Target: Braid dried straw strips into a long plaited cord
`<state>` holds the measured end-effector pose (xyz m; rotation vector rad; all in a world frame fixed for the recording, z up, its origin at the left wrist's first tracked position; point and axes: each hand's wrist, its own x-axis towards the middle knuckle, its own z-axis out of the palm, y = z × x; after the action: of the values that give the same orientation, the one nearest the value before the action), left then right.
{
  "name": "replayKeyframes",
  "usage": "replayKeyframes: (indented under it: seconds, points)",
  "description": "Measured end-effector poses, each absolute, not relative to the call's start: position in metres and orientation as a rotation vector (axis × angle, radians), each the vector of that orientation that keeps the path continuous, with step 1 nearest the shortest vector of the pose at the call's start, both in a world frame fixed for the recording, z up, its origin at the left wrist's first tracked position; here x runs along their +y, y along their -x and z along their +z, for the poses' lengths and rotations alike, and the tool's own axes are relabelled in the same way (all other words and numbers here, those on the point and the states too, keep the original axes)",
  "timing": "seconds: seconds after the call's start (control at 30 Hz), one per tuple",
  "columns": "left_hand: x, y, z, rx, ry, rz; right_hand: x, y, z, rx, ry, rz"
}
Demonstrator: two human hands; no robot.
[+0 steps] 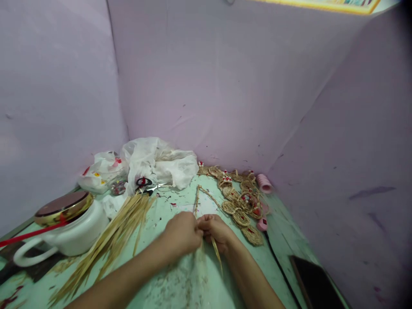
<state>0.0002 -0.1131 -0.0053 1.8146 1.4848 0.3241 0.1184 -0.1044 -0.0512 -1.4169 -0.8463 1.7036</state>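
My left hand (182,235) and my right hand (216,231) meet at the middle of the green table (167,210), both closed on a plaited straw braid (202,194). The braid runs away from my fingers toward the far wall and bends at its tip. Loose straw ends (217,256) hang down from between my hands toward me. A bundle of straw stalks (113,237) lies just left of my left forearm.
Several coiled straw ornaments with red beads (240,202) lie at the right, with a pink thread spool (264,183) behind them. Scissors (147,185), crumpled plastic bags (157,162) and a white lidded pot (69,227) stand at the left. A dark phone (317,285) lies near right.
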Motion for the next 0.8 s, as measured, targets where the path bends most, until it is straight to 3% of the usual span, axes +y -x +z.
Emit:
replayKeyframes:
  seconds: [0.23, 0.43, 0.7, 0.8]
  points:
    - [-0.076, 0.015, -0.022, 1.203, -1.058, 0.41, -0.103, -0.126, -0.053, -0.927, 1.247, 1.8]
    - [-0.077, 0.009, -0.039, 1.133, -0.977, 0.338, -0.104, -0.126, -0.049, -1.024, 1.385, 1.761]
    - [-0.083, 0.004, -0.035, 1.367, -1.286, 0.316, -0.097, -0.126, -0.066, -1.658, 1.711, 1.048]
    - [-0.087, 0.002, -0.037, 1.368, -1.316, 0.362, -0.097, -0.128, -0.068, -1.78, 1.772, 0.919]
